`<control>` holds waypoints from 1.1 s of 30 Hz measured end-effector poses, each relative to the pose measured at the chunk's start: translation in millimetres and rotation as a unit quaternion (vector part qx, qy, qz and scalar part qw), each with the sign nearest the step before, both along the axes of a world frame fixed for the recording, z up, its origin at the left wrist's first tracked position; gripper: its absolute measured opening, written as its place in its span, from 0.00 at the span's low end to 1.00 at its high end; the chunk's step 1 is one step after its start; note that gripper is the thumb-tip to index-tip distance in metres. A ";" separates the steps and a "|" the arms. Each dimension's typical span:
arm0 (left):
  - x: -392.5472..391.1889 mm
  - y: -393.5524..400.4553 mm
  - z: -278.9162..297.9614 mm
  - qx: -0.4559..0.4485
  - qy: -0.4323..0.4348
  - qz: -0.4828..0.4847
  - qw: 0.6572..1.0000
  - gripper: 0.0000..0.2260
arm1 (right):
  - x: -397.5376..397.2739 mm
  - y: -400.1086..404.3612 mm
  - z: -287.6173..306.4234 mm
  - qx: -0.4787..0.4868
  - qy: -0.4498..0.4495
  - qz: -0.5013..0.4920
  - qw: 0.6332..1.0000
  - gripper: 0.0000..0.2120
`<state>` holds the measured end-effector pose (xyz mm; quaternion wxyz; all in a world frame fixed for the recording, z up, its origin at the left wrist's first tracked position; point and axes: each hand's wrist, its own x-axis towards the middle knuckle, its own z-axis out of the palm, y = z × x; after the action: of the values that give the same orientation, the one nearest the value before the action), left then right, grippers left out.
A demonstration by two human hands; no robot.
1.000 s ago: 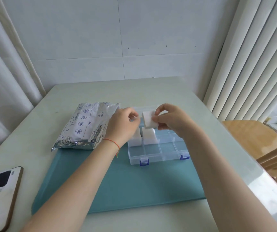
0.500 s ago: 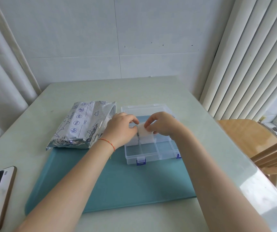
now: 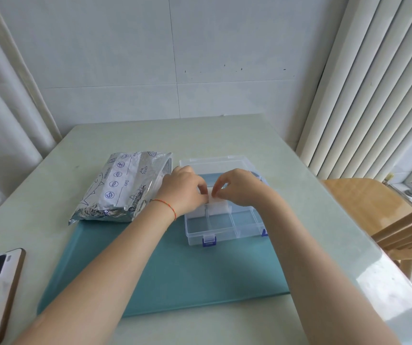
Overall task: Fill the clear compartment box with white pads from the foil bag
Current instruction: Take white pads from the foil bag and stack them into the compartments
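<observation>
- While both hands sit over the clear compartment box [image 3: 224, 227], the step in hand looks like seating a white pad [image 3: 218, 202] into a middle-row cell.
- Left hand [image 3: 183, 190]: fingers curled, tips pinched at the pad's left edge. Right hand [image 3: 239, 186]: fingertips closed on the pad's top edge. Each grip is narrow, on the pad only.
- Pad sits in the box, second cell from the box's left, behind the front row; top edge looks about flush with the dividers.
- To do it well, my read: press evenly on both ends so it goes down square, not cocked against a divider. Let go only once it stops springing back.
- Front-row cells of the box show empty, so plenty left to fill. Rows under the hands are hidden.
- Foil bag [image 3: 122, 188] lies flat just left of the box, mouth turned towards it; left wrist is close to the opening.
- Materials: box is thin, hard, see-through plastic, straight dividers, blue latches [image 3: 209, 240] on its front wall, lid open flat behind. Pad looks like soft foam, blocky, likely compressible. Bag is crinkly silver foil with blue print.
- Box rests on a smooth teal mat [image 3: 175, 270] on the glossy pale counter [image 3: 125, 135]; it may slide if pushed sideways.
</observation>
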<state>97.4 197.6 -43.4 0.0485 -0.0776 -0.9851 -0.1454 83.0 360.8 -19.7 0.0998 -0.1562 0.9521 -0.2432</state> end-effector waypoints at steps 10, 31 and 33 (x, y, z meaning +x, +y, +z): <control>13.8 -48.0 28.4 -0.041 0.160 0.187 0.968 0.12 | -0.1 -22.0 23.4 -0.135 0.081 -0.031 0.987 0.10; 37.2 -129.5 6.7 0.299 0.167 0.212 0.915 0.14 | 1.3 -137.4 -3.1 -0.083 0.106 0.031 0.990 0.16; 38.3 -130.4 5.5 0.336 0.128 0.224 0.906 0.13 | -0.3 -141.9 -5.5 -0.075 0.119 0.037 0.989 0.13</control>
<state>135.7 67.2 -37.9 0.2282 0.1481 -0.8547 -0.4422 82.8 218.9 -25.2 -0.0176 -0.2261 0.9299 -0.2895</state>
